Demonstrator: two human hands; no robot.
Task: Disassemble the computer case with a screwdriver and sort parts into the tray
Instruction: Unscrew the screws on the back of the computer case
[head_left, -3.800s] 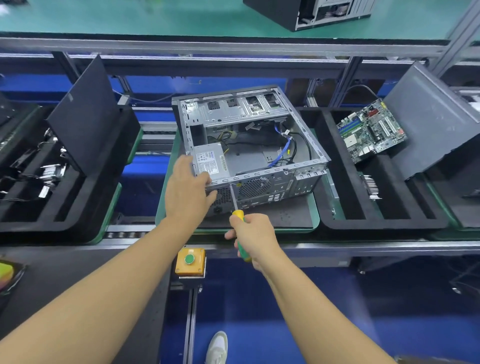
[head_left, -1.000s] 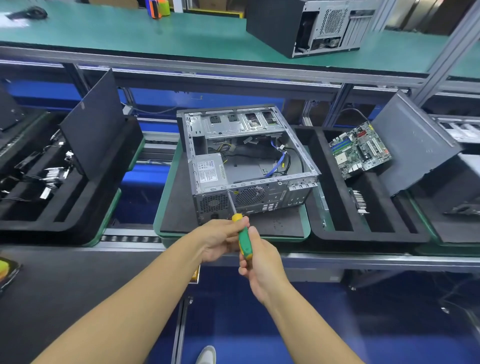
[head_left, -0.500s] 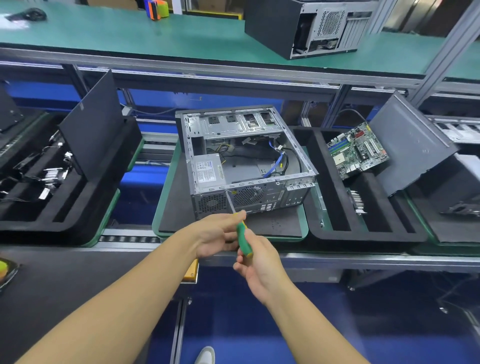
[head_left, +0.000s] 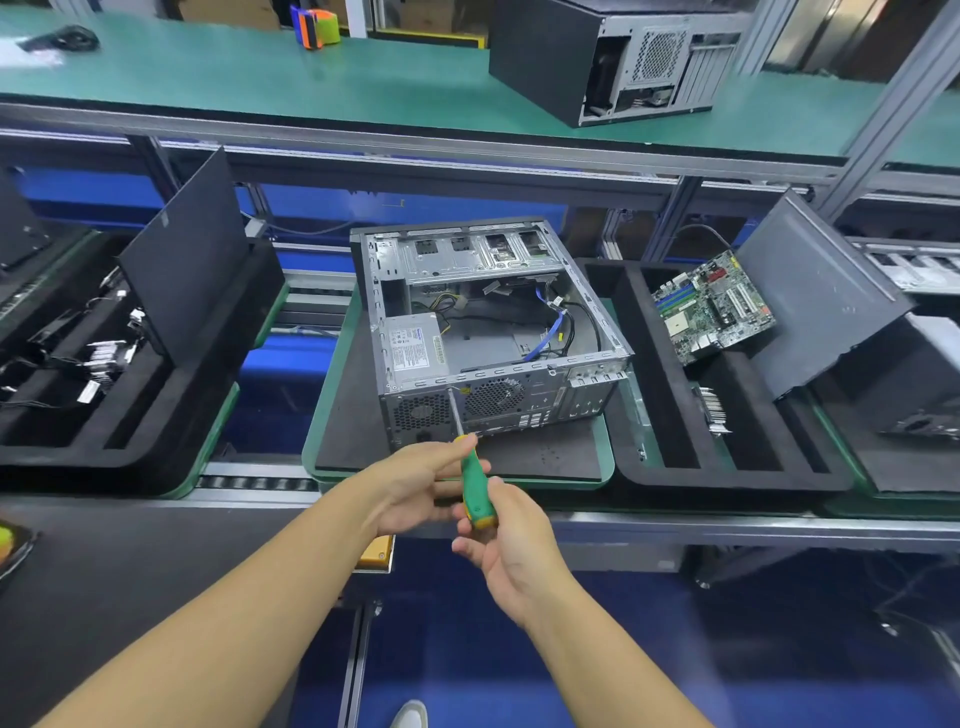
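A long counter (head_left: 234, 78) topped with a smooth green mat is spanning the back, carrying a closed, boxy black case (head_left: 545, 57). Below it, a black foam tray (head_left: 727, 480) with deep rectangular slots is sitting just to the right of the work. A flat grey metal panel (head_left: 815, 291) is leaning at the tray's far side, and a green motherboard (head_left: 711, 306) is resting tilted against it. The computer case (head_left: 498, 400), an open box of bare perforated sheet steel, is lying on its side on a dark, green-rimmed pallet (head_left: 311, 447), its rear grilles facing the person. Inside, a grey power supply (head_left: 413, 348) is occupying the near left corner.

The left hand (head_left: 415, 486) is pinching the yellow collar at the top of the screwdriver (head_left: 474, 483). The right hand (head_left: 511, 540) is wrapping its grip around the lower end of the glossy green handle, fingers curled tight. The thin steel shaft is pointing up across the case's rear panel between the two round fan grilles, with its tip near the upper edge. Whether the tip is touching a screw cannot be told.
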